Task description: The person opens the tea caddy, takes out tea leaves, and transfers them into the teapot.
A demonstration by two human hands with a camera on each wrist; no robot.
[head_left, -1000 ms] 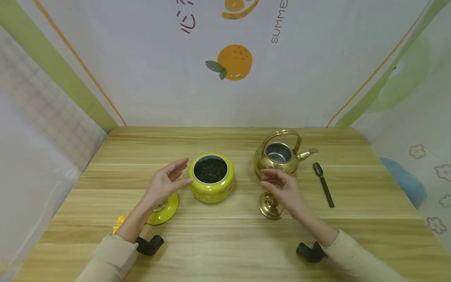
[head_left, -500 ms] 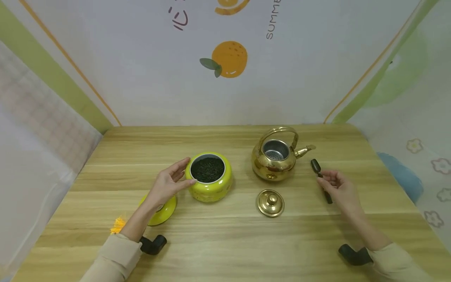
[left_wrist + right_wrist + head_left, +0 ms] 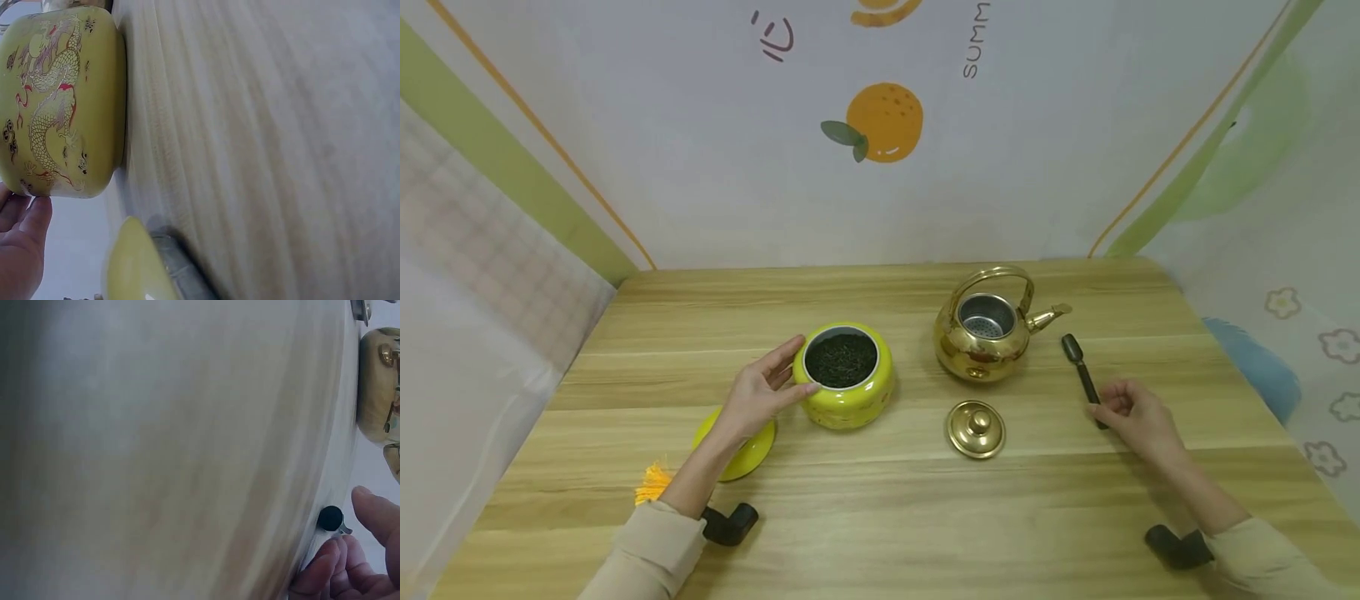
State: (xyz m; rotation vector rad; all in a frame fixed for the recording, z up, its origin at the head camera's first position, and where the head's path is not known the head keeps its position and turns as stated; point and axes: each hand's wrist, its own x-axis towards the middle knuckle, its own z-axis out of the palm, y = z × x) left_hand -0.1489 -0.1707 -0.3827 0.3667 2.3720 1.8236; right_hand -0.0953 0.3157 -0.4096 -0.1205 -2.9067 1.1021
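The left hand [image 3: 758, 398] holds the left side of a yellow jar [image 3: 847, 410] of dark leaves, its thumb at the front of the rim. In the left wrist view, fingertips touch the dragon-patterned jar [image 3: 59, 106]. The right hand [image 3: 1142, 421] is at the lower handle of a black scoop [image 3: 1086, 382] lying on the table. In the right wrist view, the thumb and fingers of the right hand [image 3: 359, 550] stand apart beside the round black handle end [image 3: 330, 519]. A brass teapot [image 3: 977, 354] stands uncovered, a strainer inside.
A brass lid [image 3: 976, 442] lies in front of the teapot on the wooden table [image 3: 865, 517]. The yellow lid [image 3: 751, 454] lies partly under the left forearm, near an orange tassel [image 3: 653, 483]. A printed cloth [image 3: 1000, 183] hangs behind the table.
The right hand has moved right from above the brass lid to the scoop, then down along its handle. The left hand has come against the jar. The view has shifted slightly.
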